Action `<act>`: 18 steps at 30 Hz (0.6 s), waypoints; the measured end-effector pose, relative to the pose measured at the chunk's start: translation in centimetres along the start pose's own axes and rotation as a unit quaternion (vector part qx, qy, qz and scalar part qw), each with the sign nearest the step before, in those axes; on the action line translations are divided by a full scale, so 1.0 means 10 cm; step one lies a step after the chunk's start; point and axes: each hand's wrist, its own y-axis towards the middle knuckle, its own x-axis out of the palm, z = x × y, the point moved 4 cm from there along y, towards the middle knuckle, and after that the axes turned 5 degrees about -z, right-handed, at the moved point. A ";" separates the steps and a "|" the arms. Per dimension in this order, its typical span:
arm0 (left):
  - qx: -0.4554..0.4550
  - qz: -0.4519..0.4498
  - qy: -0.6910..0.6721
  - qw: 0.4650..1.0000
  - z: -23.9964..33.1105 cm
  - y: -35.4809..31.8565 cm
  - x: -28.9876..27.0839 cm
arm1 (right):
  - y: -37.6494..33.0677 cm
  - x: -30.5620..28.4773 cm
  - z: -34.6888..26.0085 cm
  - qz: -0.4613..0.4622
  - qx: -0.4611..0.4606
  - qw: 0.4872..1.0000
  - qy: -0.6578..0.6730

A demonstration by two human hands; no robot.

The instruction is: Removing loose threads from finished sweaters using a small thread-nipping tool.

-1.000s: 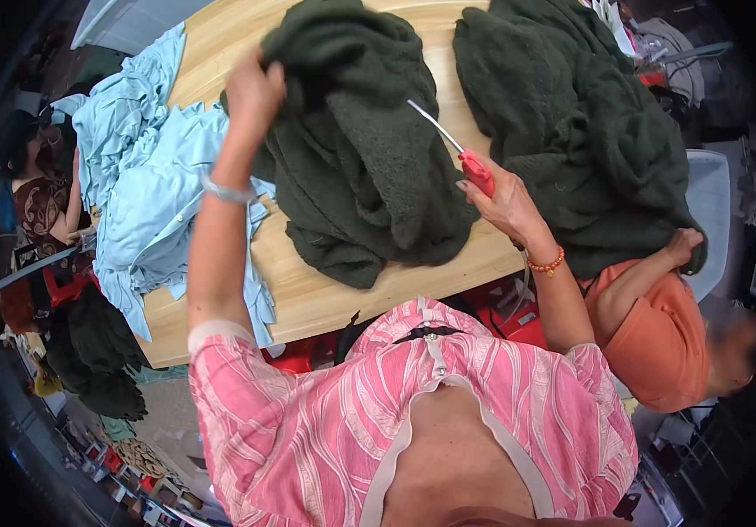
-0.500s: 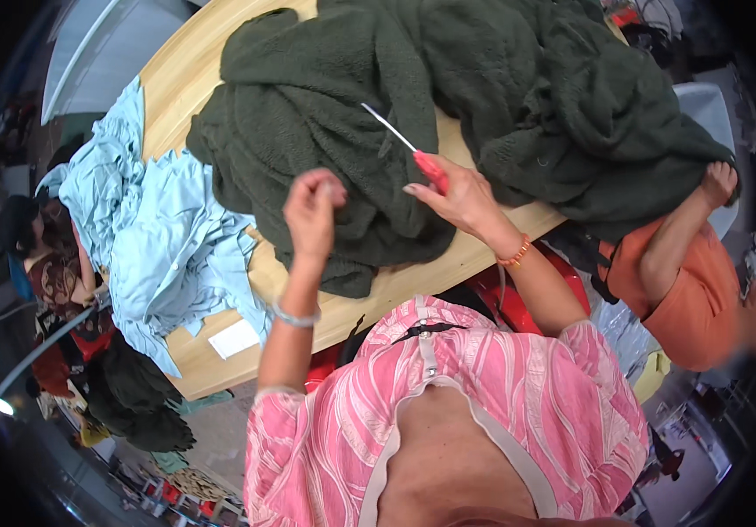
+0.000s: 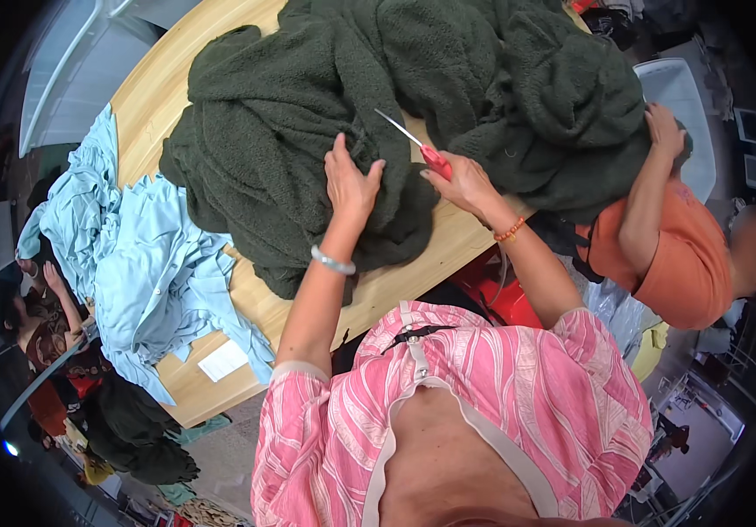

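A heap of dark green fleece fabric point(image 3: 264, 132) spreads over the wooden table in front of me. My left hand point(image 3: 351, 183) lies over its near side, thumb and fingers apart, holding nothing. To its right, my right hand point(image 3: 466, 186) is closed round the red handle of a tool with a slim pointed metal blade point(image 3: 401, 129). The blade points up and left over the fleece; whether it has one blade or two I cannot make out.
Light blue garments point(image 3: 162, 272) lie at the table's left, beside a white paper label point(image 3: 223, 361). On the right, a co-worker in an orange top point(image 3: 681, 255) rests a hand point(image 3: 666, 132) on the fleece, near a white bin point(image 3: 681, 83). Another person point(image 3: 48, 303) sits at far left.
My left hand has moved right and forward, and its curled fingers have spread over the fleece. The right hand still grips the red-handled tool. My view has shifted slightly.
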 end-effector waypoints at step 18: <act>-0.172 -0.117 -0.488 0.848 0.41 -0.39 -1.47 | -0.57 -0.49 -0.70 -0.031 -0.144 0.989 0.000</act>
